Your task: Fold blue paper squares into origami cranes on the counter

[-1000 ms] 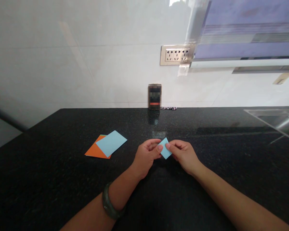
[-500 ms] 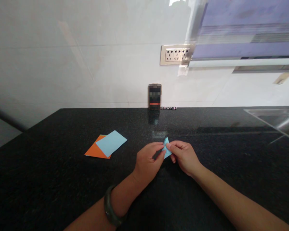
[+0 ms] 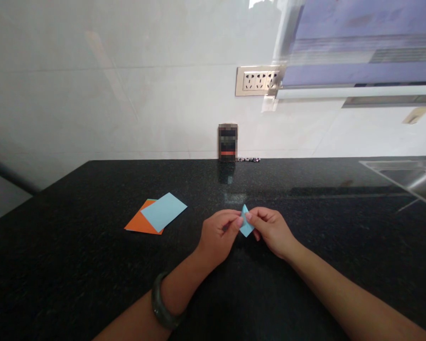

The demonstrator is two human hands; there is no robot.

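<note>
The left hand (image 3: 216, 235) pinches the left side of a folded paper (image 3: 247, 228) between thumb and fingers, and the right hand (image 3: 274, 232) pinches its right side. The paper is small, pale blue and diamond-like, creased near its narrow top peak, with 1 corner pointing down toward the person; 2 thumbs partly cover it. It is over the black speckled table (image 3: 92, 274). Well to the left, 1 flat blue sheet (image 3: 164, 212) overlaps an orange sheet (image 3: 144, 222).
</note>
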